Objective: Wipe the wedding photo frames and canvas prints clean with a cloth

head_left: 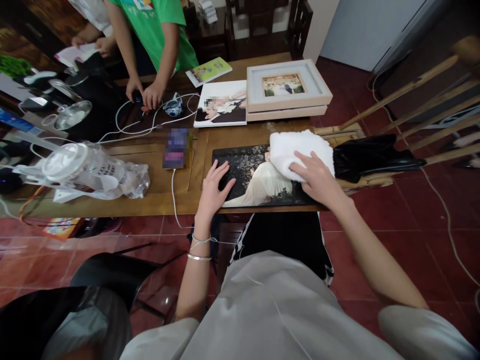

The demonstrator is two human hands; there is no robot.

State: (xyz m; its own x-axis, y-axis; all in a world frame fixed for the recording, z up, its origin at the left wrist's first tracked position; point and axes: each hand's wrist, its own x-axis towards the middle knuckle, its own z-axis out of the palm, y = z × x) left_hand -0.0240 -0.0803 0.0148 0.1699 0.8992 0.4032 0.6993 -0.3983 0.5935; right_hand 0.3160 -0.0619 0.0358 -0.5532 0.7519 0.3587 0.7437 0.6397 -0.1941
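A dark wedding photo panel [258, 182] showing a white gown lies flat at the table's front edge. My left hand [215, 186] rests on its left end, open with fingers spread and nothing held. On the panel's right part sits a folded white towel [292, 147], covering that corner of the picture. My right hand [317, 177] presses on the towel and grips its near side, the fingertips partly sunk in the pile. Behind the panel are a white-bordered photo board [221, 102] and a thick framed photo [288, 90] stacked on another frame.
A phone [176, 148] on a white charging cable lies left of the panel. Further left stands a plastic-wrapped jug [80, 167]. A black bag [375, 159] lies on bamboo at right. Across the table, a person in a green shirt [150, 35] handles a small object.
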